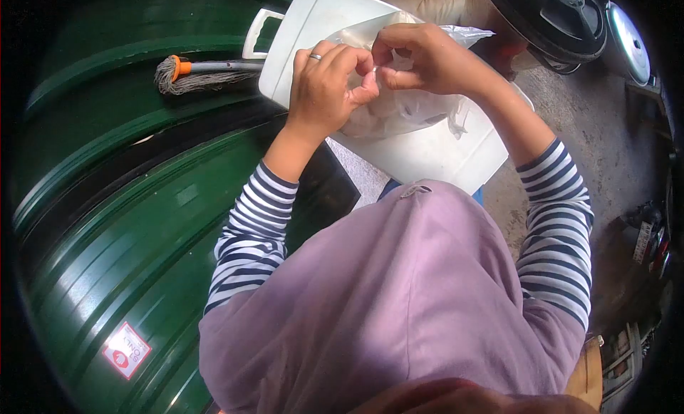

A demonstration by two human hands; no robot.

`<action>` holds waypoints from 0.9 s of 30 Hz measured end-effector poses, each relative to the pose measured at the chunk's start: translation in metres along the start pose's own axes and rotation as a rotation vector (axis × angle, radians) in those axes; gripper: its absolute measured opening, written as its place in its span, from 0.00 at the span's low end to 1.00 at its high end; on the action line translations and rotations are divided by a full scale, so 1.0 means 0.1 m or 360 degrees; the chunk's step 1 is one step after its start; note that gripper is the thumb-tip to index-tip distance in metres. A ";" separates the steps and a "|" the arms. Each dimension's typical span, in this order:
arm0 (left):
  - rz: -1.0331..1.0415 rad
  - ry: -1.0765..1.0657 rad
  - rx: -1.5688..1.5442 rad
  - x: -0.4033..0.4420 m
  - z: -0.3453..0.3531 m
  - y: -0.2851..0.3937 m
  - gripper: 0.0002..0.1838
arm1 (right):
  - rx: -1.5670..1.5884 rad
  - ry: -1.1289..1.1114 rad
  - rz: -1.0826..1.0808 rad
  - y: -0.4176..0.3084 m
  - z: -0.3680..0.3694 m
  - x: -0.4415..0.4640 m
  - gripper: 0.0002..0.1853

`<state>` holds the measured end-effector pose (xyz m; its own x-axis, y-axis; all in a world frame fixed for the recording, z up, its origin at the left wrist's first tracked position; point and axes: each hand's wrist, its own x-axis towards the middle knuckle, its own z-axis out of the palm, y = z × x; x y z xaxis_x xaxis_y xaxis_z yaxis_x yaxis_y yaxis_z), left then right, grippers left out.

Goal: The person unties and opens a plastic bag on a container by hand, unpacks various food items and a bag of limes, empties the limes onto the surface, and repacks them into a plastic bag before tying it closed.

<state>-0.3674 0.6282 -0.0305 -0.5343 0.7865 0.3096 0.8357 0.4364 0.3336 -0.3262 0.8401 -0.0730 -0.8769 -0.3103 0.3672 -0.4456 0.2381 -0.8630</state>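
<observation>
My left hand (pixel 324 86), with a ring on one finger, is closed in a pinch above a clear plastic bag (pixel 374 122). Opposite it, my right hand (pixel 424 61) pinches too, and the fingertips of both nearly meet. A tiny white bit shows between them; whether it is part of the bag cannot be made out. The bag lies on a white plastic lid or tabletop (pixel 442 157) and holds something pale, partly hidden by my hands. One end of the bag sticks out beyond my right wrist.
On the left, a mop head (pixel 174 75) with an orange collar lies against green corrugated metal (pixel 128 236), beside the white handle (pixel 255 33). A black-lidded container (pixel 552 18) and a round metal lid (pixel 628 43) stand at the upper right, over concrete floor (pixel 563 122).
</observation>
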 end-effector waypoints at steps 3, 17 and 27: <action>-0.0022 0.0036 -0.0030 -0.03 0.04 -0.01 0.12 | 0.0018 0.0102 0.0002 0.03 0.07 -0.06 0.11; -0.0043 -0.0008 -0.0205 0.05 -0.14 -0.08 0.12 | 0.0145 0.0253 0.0112 0.08 0.13 -0.22 0.08; -0.0057 -0.0435 -0.0368 0.10 -0.13 -0.21 0.18 | -0.0192 0.0716 0.0144 -0.13 0.18 -0.31 0.08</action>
<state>-0.3923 0.6215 -0.0231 -0.4825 0.8742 0.0548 0.7495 0.3797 0.5424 -0.2897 0.8300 -0.0793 -0.8924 0.1395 0.4292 -0.3582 0.3593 -0.8617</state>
